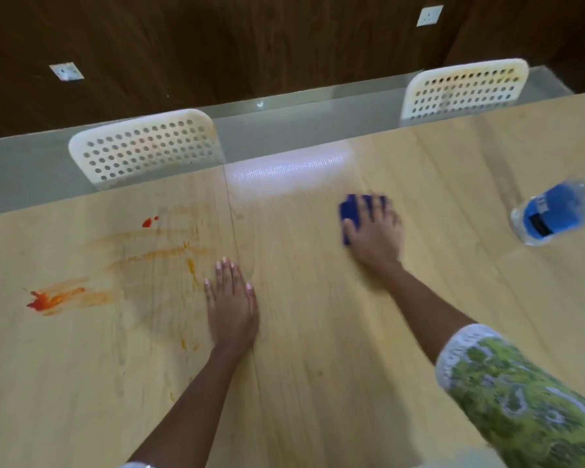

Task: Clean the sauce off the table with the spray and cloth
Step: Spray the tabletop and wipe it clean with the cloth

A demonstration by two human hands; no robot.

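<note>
Both forearms are bare. The right arm wears a loose sleeve [527,400] with a green and white leafy print and a white lace-like cuff. At 6 o'clock, a small white edge of the left sleeve [136,465] shows

The left hand [232,304] lies flat, palm down, fingers [224,270] extended and close together, thumb slightly apart; the bare left forearm runs back toward the lower edge of the view; the right hand [374,231] reaches farther forward, palm down with fingers spread, its outline softened by blur; the right arm is extended nearly straight, forearm bare from the wrist; a green-and-white patterned sleeve [520,396] covers the arm from about the elbow upward.
</note>
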